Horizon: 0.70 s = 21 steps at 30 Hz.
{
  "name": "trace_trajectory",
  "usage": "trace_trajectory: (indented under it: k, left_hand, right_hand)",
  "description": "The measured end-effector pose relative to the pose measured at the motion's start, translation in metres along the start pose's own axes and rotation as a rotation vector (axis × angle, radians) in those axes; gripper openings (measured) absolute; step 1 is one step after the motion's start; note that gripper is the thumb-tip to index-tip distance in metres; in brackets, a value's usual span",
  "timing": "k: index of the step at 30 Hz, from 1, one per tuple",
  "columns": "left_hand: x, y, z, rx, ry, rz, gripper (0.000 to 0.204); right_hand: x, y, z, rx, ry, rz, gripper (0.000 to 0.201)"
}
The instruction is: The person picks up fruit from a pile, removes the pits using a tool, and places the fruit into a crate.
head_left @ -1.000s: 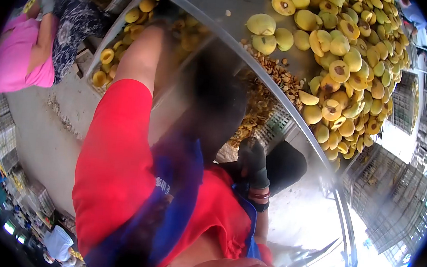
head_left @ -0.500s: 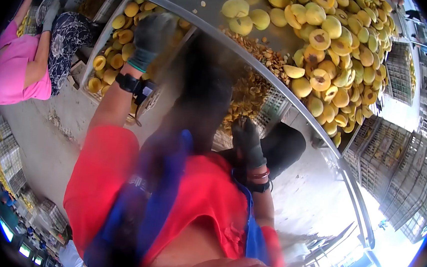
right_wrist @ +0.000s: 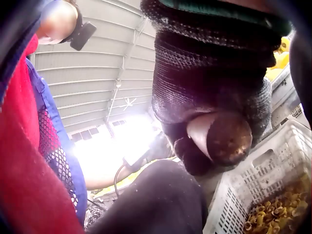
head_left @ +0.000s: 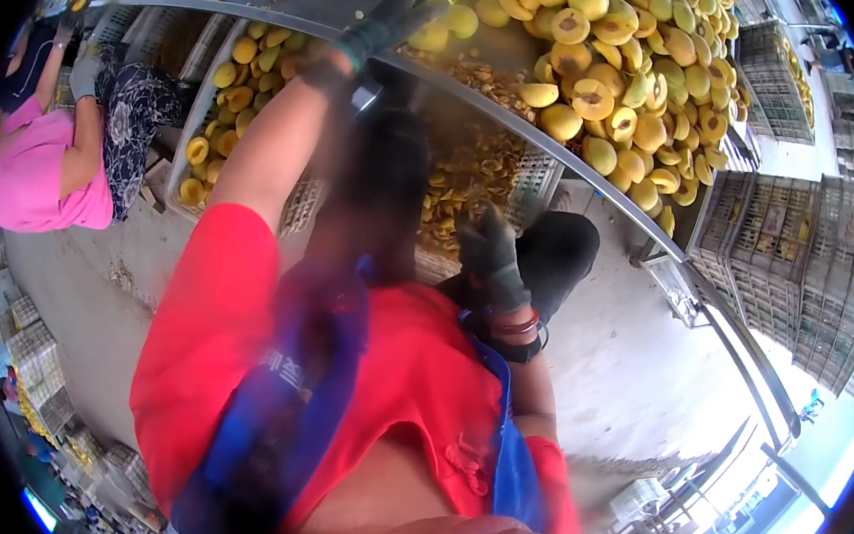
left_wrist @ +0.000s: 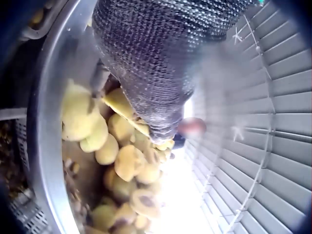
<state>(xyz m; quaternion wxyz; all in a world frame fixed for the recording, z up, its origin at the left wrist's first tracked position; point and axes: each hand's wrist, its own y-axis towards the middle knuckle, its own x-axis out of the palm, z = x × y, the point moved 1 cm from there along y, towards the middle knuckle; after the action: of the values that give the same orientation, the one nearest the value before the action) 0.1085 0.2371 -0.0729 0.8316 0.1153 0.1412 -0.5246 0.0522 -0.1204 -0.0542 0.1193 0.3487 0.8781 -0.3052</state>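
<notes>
My gloved left hand [head_left: 396,24] reaches over the metal table's edge, fingers extended at the near side of the piled yellow-green fruit [head_left: 593,97]. In the left wrist view, the dark glove [left_wrist: 151,63] covers part of the pile, with fruit [left_wrist: 129,163] beneath and beside the fingertips; whether they touch it is hard to tell. Low by my knee, my gloved right hand [head_left: 491,257] curls round a short object. The right wrist view shows that hand [right_wrist: 209,92] gripping a pale cylindrical object with a brown rounded end [right_wrist: 229,139], above a white crate [right_wrist: 263,168] of small yellow-brown pieces.
A crate of fruit halves [head_left: 229,111] stands left of my legs, below the table rim [head_left: 518,124]. Kernel-like pieces [head_left: 487,81] lie beside the pile. A person in pink [head_left: 48,172] sits at the left. Stacked crates [head_left: 789,255] stand at the right.
My left hand has left the crate of fruit halves and moved up and right over the table edge to the pile. My right hand stays low by the knee, still gripping.
</notes>
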Motion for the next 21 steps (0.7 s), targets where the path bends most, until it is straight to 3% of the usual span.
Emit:
trace_trajectory:
  k: [2,4,6,8,9,11,14,17,21]
  left_hand:
    - [-0.002,-0.031,0.018,0.358,0.151,0.009,0.046]
    - [-0.008,-0.059,0.026,0.824,0.428,0.127,0.044]
    - [0.0,-0.09,0.053,0.768,0.36,0.114,0.049]
    - [0.011,-0.104,0.075,0.926,0.372,0.155,0.053]
    - [0.016,-0.107,0.048,0.609,0.357,0.033,0.054]
    - [0.027,-0.117,0.041,0.245,-0.329,-0.211,0.05]
    - [0.05,-0.138,0.05,0.023,-0.982,-0.24,0.046]
    - [0.06,-0.159,0.065,0.069,-0.809,-0.217,0.049]
    - [0.065,-0.179,0.091,0.181,-0.553,-0.217,0.045]
  right_hand:
    - [-0.004,-0.004,0.002,-0.076,0.068,0.065,0.025]
    - [-0.005,-0.003,-0.004,-0.227,0.14,0.158,0.028]
    - [-0.007,-0.006,-0.019,-0.18,0.283,0.071,0.025]
    - [-0.014,-0.013,-0.04,-0.125,0.423,-0.004,0.023]
    - [-0.018,-0.02,-0.05,-0.2,0.487,0.008,0.017]
    - [-0.018,-0.02,-0.053,-0.299,0.51,-0.012,0.015]
    - [-0.025,-0.03,-0.062,-0.387,0.53,-0.022,0.012]
    - [-0.025,-0.03,-0.063,-0.488,0.495,0.084,0.011]
    - [-0.032,-0.046,-0.073,-0.409,0.549,0.117,0.011]
